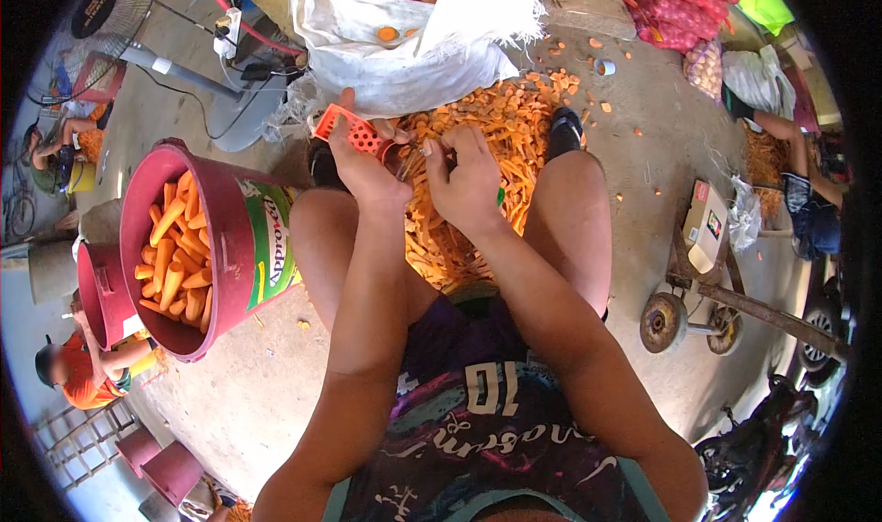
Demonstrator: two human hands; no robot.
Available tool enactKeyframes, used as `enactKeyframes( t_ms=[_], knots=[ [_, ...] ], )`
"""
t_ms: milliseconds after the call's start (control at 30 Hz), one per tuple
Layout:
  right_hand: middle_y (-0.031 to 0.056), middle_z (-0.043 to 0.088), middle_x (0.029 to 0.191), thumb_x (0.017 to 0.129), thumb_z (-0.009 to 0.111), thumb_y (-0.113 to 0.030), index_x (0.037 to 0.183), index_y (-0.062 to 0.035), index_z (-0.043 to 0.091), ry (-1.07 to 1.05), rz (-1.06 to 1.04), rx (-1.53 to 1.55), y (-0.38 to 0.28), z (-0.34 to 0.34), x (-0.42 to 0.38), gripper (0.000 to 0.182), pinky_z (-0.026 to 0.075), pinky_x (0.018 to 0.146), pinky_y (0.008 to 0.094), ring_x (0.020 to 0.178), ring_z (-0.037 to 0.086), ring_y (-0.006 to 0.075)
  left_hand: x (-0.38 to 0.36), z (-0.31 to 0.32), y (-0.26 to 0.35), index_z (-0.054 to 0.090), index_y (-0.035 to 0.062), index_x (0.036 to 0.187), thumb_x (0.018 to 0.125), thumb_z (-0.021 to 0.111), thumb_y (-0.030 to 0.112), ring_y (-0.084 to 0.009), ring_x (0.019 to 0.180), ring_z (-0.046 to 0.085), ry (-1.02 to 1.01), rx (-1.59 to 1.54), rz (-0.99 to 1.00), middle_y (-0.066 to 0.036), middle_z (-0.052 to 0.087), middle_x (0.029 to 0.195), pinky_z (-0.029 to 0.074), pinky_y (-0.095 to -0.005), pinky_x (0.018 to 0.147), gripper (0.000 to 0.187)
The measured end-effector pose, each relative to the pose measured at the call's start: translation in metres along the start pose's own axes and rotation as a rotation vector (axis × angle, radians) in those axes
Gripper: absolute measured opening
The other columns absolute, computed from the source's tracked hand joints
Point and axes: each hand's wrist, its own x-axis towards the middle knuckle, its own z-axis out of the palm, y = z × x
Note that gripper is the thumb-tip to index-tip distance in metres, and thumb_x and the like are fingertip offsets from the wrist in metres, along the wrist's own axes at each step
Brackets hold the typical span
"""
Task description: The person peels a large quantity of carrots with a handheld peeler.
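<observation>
jersey (441,458) nearest, left fingers (341,136) grip red plastic (364,136), right fingers' (467,143) hold unclear, peelings (519,118) below, bucket (231,246) beside.

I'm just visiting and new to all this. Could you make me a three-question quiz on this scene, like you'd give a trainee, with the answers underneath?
1. Multiple choice: what is in the pink bucket with the green label?
a) onions
b) carrots
c) potatoes

2. True or false: the white sack lies nearer the camera than the heap of orange peelings.

3. Short answer: which hand, left or right, holds the red piece with round holes?

Key
1. b
2. False; the peelings are nearer and the sack lies beyond them.
3. The left hand.
</observation>
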Motion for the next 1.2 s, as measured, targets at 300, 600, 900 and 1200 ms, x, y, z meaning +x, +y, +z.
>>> enactKeyframes(
  t_ms=[300, 600, 900, 1200],
  knots=[
    [0.0142, 0.059, 0.086, 0.091, 0.075, -0.009, 0.093, -0.0042, 0.057, -0.019, -0.014, -0.004, 0.0, 0.002, 0.002, 0.019, 0.05, 0.066, 0.0465, 0.076, 0.061, 0.0368, 0.001, -0.001, -0.002, 0.05, 0.0073, 0.15, 0.108, 0.036, 0.038, -0.0216, 0.061, 0.052, -0.014, 0.008, -0.011, -0.005, 0.049, 0.07, 0.051, -0.0424, 0.064, 0.053],
    [0.0167, 0.06, 0.088, 0.09, 0.075, -0.011, 0.094, -0.0028, 0.057, -0.104, 0.049, 0.059, -0.002, 0.004, -0.005, 0.02, 0.05, 0.068, 0.0502, 0.08, 0.063, 0.0402, 0.003, -0.004, -0.003, 0.052, 0.0056, 0.147, 0.107, 0.039, 0.039, -0.021, 0.061, 0.051, 0.016, 0.001, -0.021, -0.004, 0.048, 0.071, 0.05, -0.0403, 0.065, 0.054],
    [0.0164, 0.059, 0.085, 0.091, 0.075, -0.005, 0.093, -0.0021, 0.058, -0.124, -0.038, 0.124, -0.014, 0.0, -0.015, 0.017, 0.049, 0.063, 0.0427, 0.072, 0.062, 0.0349, 0.0, -0.002, 0.0, 0.053, 0.0046, 0.144, 0.108, 0.037, 0.04, -0.0201, 0.062, 0.052, 0.055, -0.02, -0.036, -0.004, 0.049, 0.07, 0.052, -0.0408, 0.066, 0.053],
    [0.0171, 0.06, 0.087, 0.091, 0.074, -0.008, 0.093, -0.0023, 0.06, -0.07, -0.078, 0.065, -0.009, 0.002, -0.009, 0.016, 0.051, 0.068, 0.047, 0.079, 0.063, 0.0388, 0.0, -0.003, -0.002, 0.055, 0.0041, 0.141, 0.108, 0.038, 0.037, -0.0204, 0.061, 0.052, 0.048, 0.006, -0.038, -0.004, 0.05, 0.069, 0.051, -0.0392, 0.065, 0.049]
  ],
)
